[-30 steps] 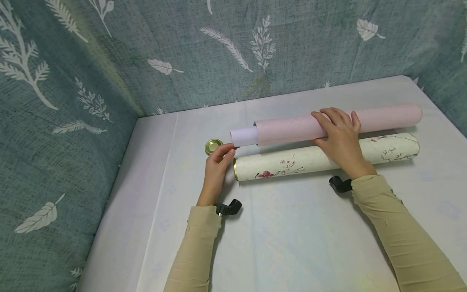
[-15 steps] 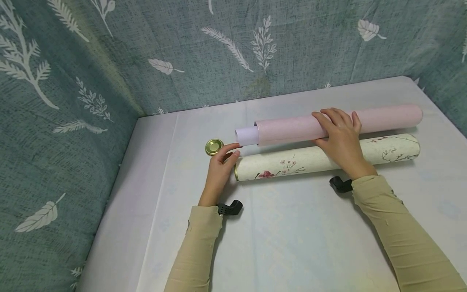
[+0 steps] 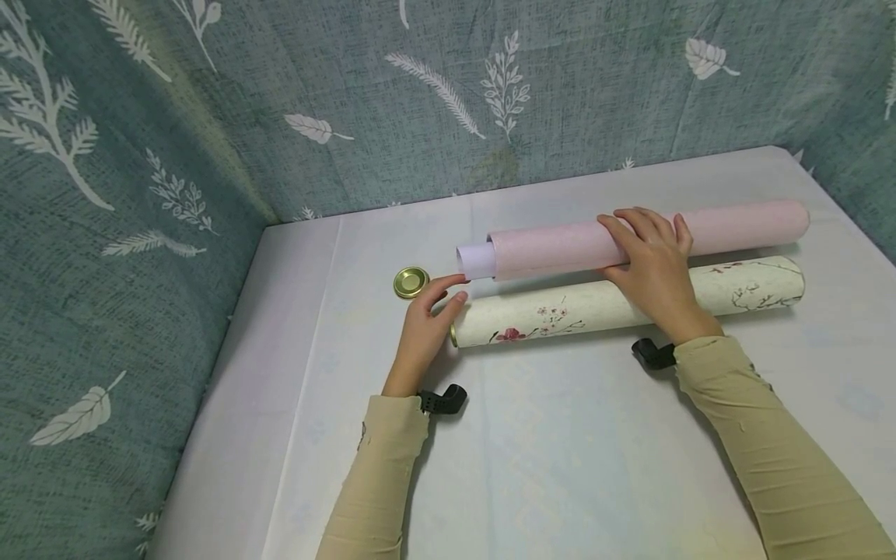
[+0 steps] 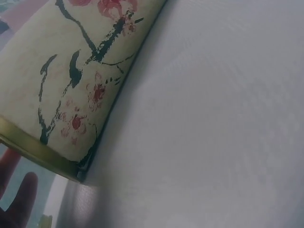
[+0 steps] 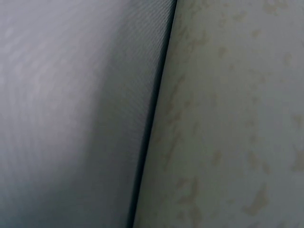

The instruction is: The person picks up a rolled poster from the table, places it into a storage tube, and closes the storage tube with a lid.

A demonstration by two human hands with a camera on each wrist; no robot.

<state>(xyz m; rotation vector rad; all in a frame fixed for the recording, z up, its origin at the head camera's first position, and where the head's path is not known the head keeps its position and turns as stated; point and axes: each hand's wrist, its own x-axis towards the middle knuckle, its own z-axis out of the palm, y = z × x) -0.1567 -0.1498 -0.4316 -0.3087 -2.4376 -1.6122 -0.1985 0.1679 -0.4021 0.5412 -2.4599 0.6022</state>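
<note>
In the head view, a pink cardboard tube [image 3: 553, 250] lies across the table at the back. A pale rolled sheet of paper [image 3: 479, 260] sticks out of its left end. My right hand [image 3: 656, 268] grips the tube near its middle, thumb on the near side and fingers over the top. My left hand [image 3: 428, 327] has its index finger extended at the lower edge of the roll's end, the thumb apart from it. In front lies a cream tube [image 3: 539, 313] with a blossom print. In the left wrist view the fingers [image 4: 23, 199] show beyond its gold rim [image 4: 38, 154].
A round gold lid [image 3: 411, 282] lies on the table [image 3: 560, 435], behind my left hand. A green leaf-patterned cloth [image 3: 392, 117] borders the table at the back and left. The right wrist view shows the cream tube's surface [image 5: 228, 123] beside the table cloth [image 5: 61, 95].
The paper roll has slid rightward into the pink tube, so less of it sticks out. My left hand has moved right with it, its finger and thumb spreading apart. My right hand stays put.
</note>
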